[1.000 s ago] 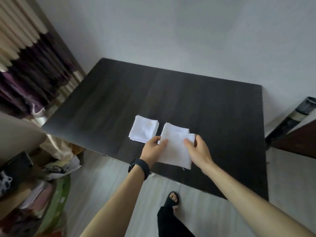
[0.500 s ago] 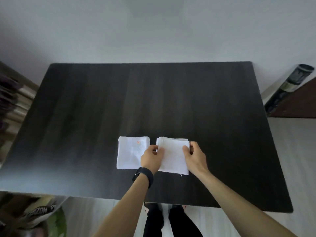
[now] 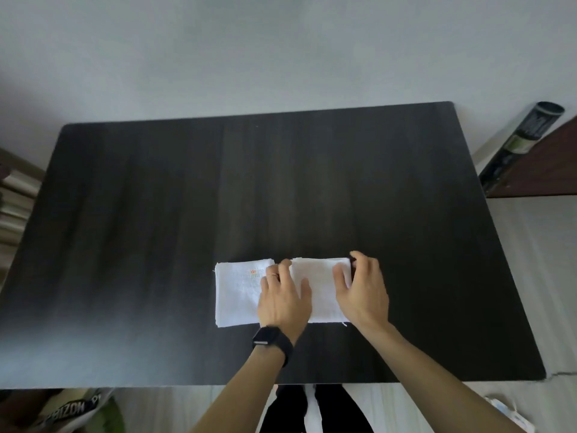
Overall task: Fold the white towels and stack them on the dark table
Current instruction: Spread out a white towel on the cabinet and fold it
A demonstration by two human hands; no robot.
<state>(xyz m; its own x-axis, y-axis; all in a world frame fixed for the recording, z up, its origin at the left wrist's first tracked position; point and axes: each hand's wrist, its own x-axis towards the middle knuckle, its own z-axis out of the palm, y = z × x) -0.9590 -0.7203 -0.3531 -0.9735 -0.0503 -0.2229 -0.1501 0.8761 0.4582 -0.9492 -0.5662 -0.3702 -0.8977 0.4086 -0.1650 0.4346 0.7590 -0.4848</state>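
Observation:
Two folded white towels lie side by side on the dark table [image 3: 312,182], near its front edge. The left towel [image 3: 237,295] shows a small orange and green logo near its top right corner. The right towel [image 3: 321,285] lies flat between my hands. My left hand [image 3: 282,295], with a black watch on the wrist, rests palm down over the gap between the two towels. My right hand [image 3: 363,292] lies on the right towel's right edge with its fingers curled over the top corner. Neither hand grips a towel; both press flat.
A dark rolled tube [image 3: 518,142] leans by a brown surface [image 3: 549,170] past the table's right side. Bags and clutter [image 3: 71,410] sit on the floor at the lower left. My legs stand at the table's front edge. A grey wall is behind.
The right towel, held up in both hands a second ago, now lies flat on the table beside the left one. Both hands have let go and rest on top.

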